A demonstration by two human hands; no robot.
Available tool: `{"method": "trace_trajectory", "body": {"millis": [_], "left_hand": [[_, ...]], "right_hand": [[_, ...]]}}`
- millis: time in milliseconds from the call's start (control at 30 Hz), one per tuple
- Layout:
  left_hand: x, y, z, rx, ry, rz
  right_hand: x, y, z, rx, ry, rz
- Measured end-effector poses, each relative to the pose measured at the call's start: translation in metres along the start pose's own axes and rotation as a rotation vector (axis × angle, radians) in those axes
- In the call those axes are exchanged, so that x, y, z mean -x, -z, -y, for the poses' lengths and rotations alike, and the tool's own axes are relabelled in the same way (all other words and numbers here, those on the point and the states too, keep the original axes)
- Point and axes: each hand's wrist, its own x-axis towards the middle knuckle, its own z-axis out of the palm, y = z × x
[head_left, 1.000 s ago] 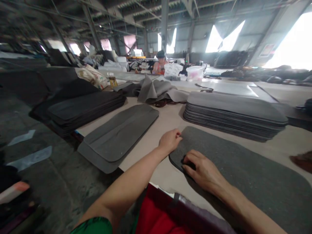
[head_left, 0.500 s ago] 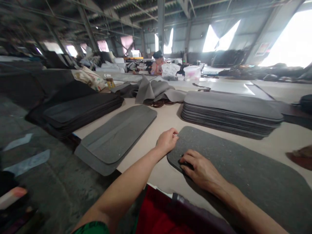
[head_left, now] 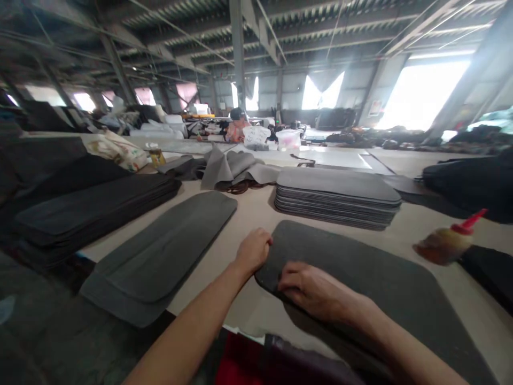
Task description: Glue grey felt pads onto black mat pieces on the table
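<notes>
A dark grey sheet panel point(head_left: 360, 272) with rounded corners lies flat in front of me on the table. At its left end, my left hand point(head_left: 254, 250) is closed, the fingertips pinching the panel's far left corner. My right hand point(head_left: 306, 289) rests over the near left edge of the same panel, its fingers curled inward. What lies between the right fingers and thumb is hidden. Left of my hands lie two overlapping grey panels point(head_left: 168, 251), their near end jutting past the table edge. Behind my panel stands a neat stack of grey panels point(head_left: 336, 198).
Another dark stack point(head_left: 96, 203) stands at the left. Crumpled grey sheets point(head_left: 236, 166) lie at the table's back. A squeeze bottle with a red nozzle point(head_left: 444, 243) is at the right, near dark material point(head_left: 473, 182). A person point(head_left: 237, 127) is across the room.
My view has turned right and tilted up, bringing the red-nozzled bottle into sight. Both hands stay at the panel's left end, with the right hand's fingers shifted slightly.
</notes>
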Motion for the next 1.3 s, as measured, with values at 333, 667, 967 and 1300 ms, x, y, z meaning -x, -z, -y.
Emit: {"method": "trace_trajectory", "body": {"millis": [333, 667, 967, 1300], "left_hand": [[-0.009, 0.023, -0.009, 0.072, -0.015, -0.294], [0.006, -0.006, -0.074, 0.027, -0.550, 0.402], [0.004, -0.004, -0.037, -0.117, -0.366, 0.488], [0.003, -0.006, -0.010, -0.231, -0.327, 0.387]], "right_hand": [[0.128, 0.078, -0.032, 0.016, -0.544, -0.474], [0.112, -0.017, -0.041, 0.299, -0.329, -0.246], [0.153, -0.030, -0.061, 0.512, -0.570, -0.207], [0.260, -0.023, -0.083, 0.588, -0.833, -0.187]]}}
